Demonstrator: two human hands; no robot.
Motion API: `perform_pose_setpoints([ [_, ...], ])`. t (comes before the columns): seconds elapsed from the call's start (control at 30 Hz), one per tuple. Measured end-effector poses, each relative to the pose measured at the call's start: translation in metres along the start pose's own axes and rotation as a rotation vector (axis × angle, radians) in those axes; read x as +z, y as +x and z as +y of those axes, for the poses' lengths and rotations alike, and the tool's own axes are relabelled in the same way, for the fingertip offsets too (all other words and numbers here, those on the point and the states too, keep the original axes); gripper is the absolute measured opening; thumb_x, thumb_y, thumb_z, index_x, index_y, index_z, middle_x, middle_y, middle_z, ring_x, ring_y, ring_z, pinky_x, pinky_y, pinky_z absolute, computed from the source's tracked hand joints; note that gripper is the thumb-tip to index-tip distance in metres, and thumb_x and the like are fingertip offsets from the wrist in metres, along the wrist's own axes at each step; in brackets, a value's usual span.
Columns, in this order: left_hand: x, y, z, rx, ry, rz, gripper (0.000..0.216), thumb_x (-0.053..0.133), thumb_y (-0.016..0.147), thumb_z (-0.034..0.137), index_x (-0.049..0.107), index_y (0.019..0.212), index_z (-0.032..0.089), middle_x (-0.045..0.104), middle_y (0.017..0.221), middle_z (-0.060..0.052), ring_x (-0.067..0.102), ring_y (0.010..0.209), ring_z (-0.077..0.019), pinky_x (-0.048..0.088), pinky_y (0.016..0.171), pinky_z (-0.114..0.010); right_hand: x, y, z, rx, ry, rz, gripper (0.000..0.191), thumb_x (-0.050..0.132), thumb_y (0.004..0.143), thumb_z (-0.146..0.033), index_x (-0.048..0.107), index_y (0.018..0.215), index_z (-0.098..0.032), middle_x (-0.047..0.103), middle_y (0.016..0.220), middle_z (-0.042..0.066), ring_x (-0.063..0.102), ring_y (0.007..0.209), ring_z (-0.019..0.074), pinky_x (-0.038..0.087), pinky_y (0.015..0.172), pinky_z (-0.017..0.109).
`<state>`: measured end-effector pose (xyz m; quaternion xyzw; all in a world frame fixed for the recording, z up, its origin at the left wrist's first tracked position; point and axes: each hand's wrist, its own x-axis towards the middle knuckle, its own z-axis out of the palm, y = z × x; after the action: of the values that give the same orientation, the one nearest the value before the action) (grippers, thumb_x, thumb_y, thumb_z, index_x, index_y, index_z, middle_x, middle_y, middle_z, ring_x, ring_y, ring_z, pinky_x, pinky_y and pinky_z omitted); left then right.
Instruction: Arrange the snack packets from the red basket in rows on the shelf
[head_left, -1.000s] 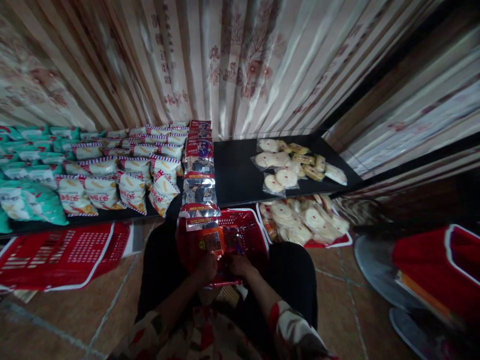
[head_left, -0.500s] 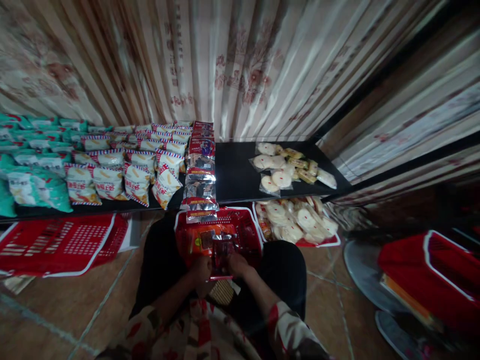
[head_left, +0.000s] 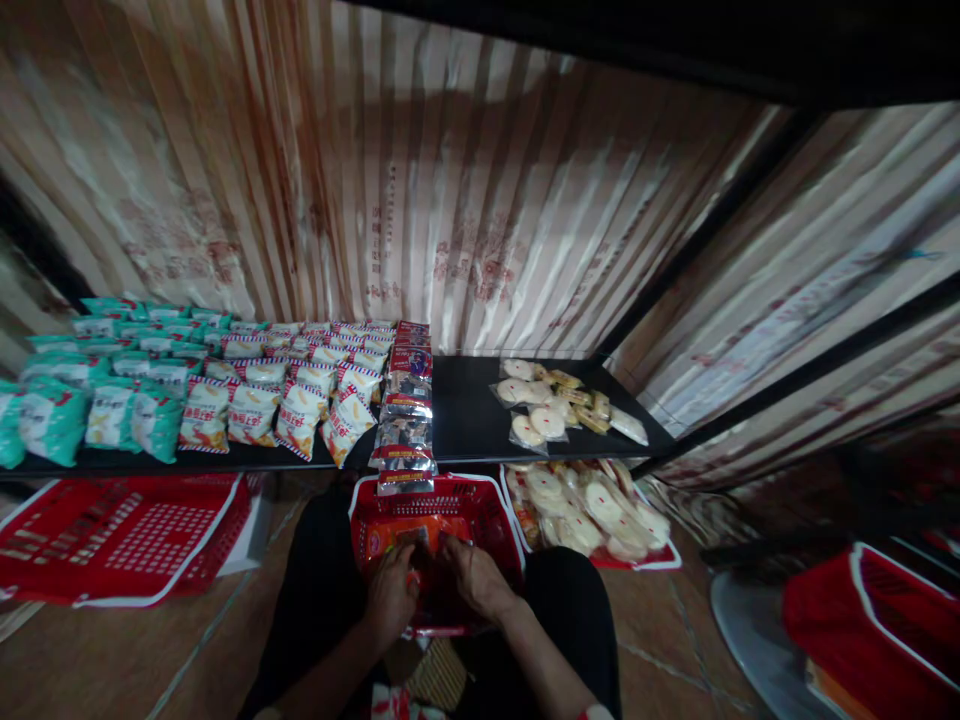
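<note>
Both hands are inside a red plastic basket [head_left: 491, 515] with a white rim, between my knees. My left hand [head_left: 391, 597] has its fingers bent down at an orange snack packet [head_left: 382, 537] lying in it. Close beside it, my right hand [head_left: 476, 577] has curled fingers at the packets' right part. What the fingertips grip is hidden and dim. Just beyond the basket, silver-and-dark-red snack packets [head_left: 405, 437] lie overlapping in a column on the black shelf [head_left: 465, 410], the nearest one overhanging its edge.
White shrimp-snack bags [head_left: 253, 412] and teal bags [head_left: 157, 412] stand in rows on the left. Flat round packaged crackers [head_left: 540, 420] lie right. Below, another red basket [head_left: 660, 560] holds more. Red baskets also stand at left [head_left: 150, 540] and far right [head_left: 832, 610].
My view has tilted up, so the shelf sits lower. My hands have gone from holding a dark red packet over the basket's near edge to reaching farther inside; that packet no longer shows clearly.
</note>
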<state>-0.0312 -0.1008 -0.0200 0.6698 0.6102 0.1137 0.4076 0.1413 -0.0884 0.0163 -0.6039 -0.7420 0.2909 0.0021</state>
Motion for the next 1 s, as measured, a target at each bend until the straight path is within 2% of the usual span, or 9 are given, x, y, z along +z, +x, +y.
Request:
perform_pose_setpoints([
  [0.1, -0.008, -0.001, 0.001, 0.057, -0.001, 0.037, 0.070, 0.048, 0.070, 0.013, 0.039, 0.139, 0.012, 0.039, 0.145, -0.010, 0.028, 0.137, -0.0219, 0.019, 0.113, -0.032, -0.024, -0.011, -0.013, -0.110, 0.028, 0.080, 0.024, 0.034, 0.092, -0.021, 0.057, 0.093, -0.016, 0.068, 0.081, 0.008, 0.064, 0.074, 0.0164, 0.041, 0.066, 0.023],
  [0.2, -0.014, -0.005, 0.003, 0.092, -0.046, 0.039, 0.068, 0.055, 0.065, 0.019, 0.048, 0.132, 0.013, 0.036, 0.147, -0.011, 0.023, 0.139, -0.0273, 0.020, 0.113, -0.037, -0.051, -0.026, -0.031, -0.234, 0.062, 0.128, 0.028, 0.029, 0.095, -0.028, 0.054, 0.087, -0.019, 0.065, 0.081, 0.006, 0.062, 0.074, 0.0156, 0.040, 0.068, 0.023],
  [0.3, -0.020, -0.013, 0.006, 0.180, -0.165, 0.047, 0.046, 0.056, 0.068, 0.025, 0.063, 0.113, 0.013, 0.053, 0.132, -0.013, 0.042, 0.126, -0.0279, 0.031, 0.106, -0.037, -0.077, -0.038, -0.048, -0.269, 0.079, 0.165, 0.031, 0.029, 0.096, -0.034, 0.054, 0.084, -0.021, 0.064, 0.078, 0.004, 0.061, 0.073, 0.0155, 0.040, 0.068, 0.024],
  [0.4, -0.026, -0.023, 0.013, 0.165, -0.321, 0.014, 0.029, 0.050, 0.075, 0.029, 0.067, 0.093, 0.013, 0.069, 0.095, -0.010, 0.061, 0.091, -0.0227, 0.046, 0.084, -0.033, -0.096, -0.043, -0.056, -0.272, 0.119, 0.209, 0.032, 0.031, 0.095, -0.037, 0.055, 0.081, -0.021, 0.063, 0.076, 0.003, 0.060, 0.070, 0.0157, 0.041, 0.066, 0.025],
  [0.53, -0.041, -0.028, 0.026, 0.112, -0.519, -0.044, 0.021, 0.055, 0.075, 0.033, 0.063, 0.073, 0.014, 0.066, 0.068, -0.004, 0.059, 0.066, -0.0161, 0.046, 0.065, -0.026, -0.098, -0.036, -0.049, -0.239, 0.382, 0.330, 0.025, 0.042, 0.091, -0.040, 0.058, 0.098, -0.022, 0.067, 0.089, 0.003, 0.063, 0.080, 0.0170, 0.045, 0.073, 0.028],
  [0.73, -0.078, -0.022, 0.053, 0.148, -0.688, -0.001, 0.033, 0.063, 0.073, 0.042, 0.067, 0.086, 0.012, 0.071, 0.083, -0.008, 0.064, 0.074, -0.0198, 0.048, 0.069, -0.029, -0.076, -0.021, -0.039, -0.057, 1.088, 0.667, 0.061, 0.066, 0.074, -0.049, 0.047, 0.126, -0.025, 0.067, 0.099, 0.004, 0.063, 0.090, 0.0189, 0.050, 0.080, 0.034],
  [0.83, -0.087, -0.020, 0.064, 0.119, -0.795, -0.009, 0.035, 0.065, 0.071, 0.043, 0.067, 0.087, 0.012, 0.071, 0.083, -0.009, 0.064, 0.073, -0.0195, 0.048, 0.068, -0.028, -0.063, -0.023, -0.047, -0.004, 1.360, 0.540, 0.057, 0.070, 0.069, -0.051, 0.056, 0.117, -0.023, 0.069, 0.090, 0.002, 0.064, 0.079, 0.0177, 0.051, 0.073, 0.031],
  [0.93, -0.088, -0.019, 0.069, 0.072, -0.864, 0.028, 0.032, 0.067, 0.071, 0.041, 0.068, 0.084, 0.012, 0.071, 0.081, -0.007, 0.063, 0.071, -0.0185, 0.047, 0.065, -0.026, -0.051, -0.028, -0.057, -0.021, 1.427, 0.318, 0.049, 0.073, 0.067, -0.051, 0.063, 0.105, -0.020, 0.070, 0.086, 0.003, 0.065, 0.074, 0.0190, 0.051, 0.071, 0.032],
  [1.0, -0.086, -0.019, 0.071, 0.034, -0.885, 0.059, 0.031, 0.068, 0.070, 0.040, 0.067, 0.084, 0.012, 0.070, 0.079, -0.007, 0.063, 0.071, -0.0187, 0.047, 0.065, -0.026, -0.044, -0.029, -0.060, -0.014, 1.422, 0.300, 0.048, 0.074, 0.065, -0.051, 0.064, 0.101, -0.020, 0.071, 0.084, 0.002, 0.065, 0.074, 0.0197, 0.051, 0.069, 0.032],
])
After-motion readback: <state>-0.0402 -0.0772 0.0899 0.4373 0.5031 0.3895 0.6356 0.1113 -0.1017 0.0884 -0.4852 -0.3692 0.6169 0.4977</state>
